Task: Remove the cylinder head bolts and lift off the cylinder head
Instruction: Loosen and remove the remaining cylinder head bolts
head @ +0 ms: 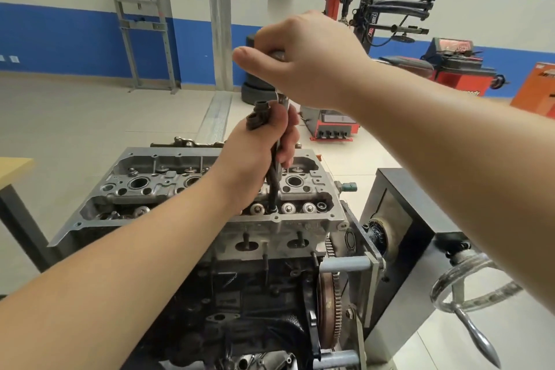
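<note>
The cylinder head is grey cast metal with its cover off, so round bores and shiny valve parts show. It sits on the dark engine block, which is mounted on a stand. The left hand grips several dark bolts together with the tool shaft that stands in the head. The right hand is above it and closes around the tool's top.
</note>
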`<state>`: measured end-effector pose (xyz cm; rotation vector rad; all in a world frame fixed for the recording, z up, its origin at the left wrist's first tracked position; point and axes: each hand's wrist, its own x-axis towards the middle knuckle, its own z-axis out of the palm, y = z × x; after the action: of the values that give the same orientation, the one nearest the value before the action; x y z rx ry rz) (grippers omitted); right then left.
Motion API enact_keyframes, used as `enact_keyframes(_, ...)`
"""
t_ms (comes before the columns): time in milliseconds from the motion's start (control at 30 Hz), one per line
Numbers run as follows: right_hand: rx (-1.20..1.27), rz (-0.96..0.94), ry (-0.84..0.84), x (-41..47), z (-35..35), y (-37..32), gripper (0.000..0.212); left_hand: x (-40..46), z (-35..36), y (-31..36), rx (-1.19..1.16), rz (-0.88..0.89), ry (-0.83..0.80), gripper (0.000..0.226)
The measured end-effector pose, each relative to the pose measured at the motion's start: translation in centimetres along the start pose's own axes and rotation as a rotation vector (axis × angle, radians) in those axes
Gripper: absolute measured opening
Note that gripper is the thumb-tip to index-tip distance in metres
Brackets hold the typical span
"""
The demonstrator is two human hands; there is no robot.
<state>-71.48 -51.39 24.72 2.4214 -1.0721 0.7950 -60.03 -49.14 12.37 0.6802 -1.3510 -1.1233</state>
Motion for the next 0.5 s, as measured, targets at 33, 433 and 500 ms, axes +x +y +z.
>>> enact_keyframes(33,-0.037,0.038,0.018,-0.2,0.1,0.1,0.056,-0.1,0.7,-0.1,0.004,0.003,0.062,0.031)
enact_keyframes(433,0.967,0.486,0.635,-11.3,7.2,-4.6,0.008,-1.6,1.5,0.6,0.195,0.004,0.195,0.034)
enact_keyframes(500,1.217,0.666,0.419,-11.9,9.2,-6.0,0.015,-1.3,0.5,1.6,0.268,0.032,0.215,0.033)
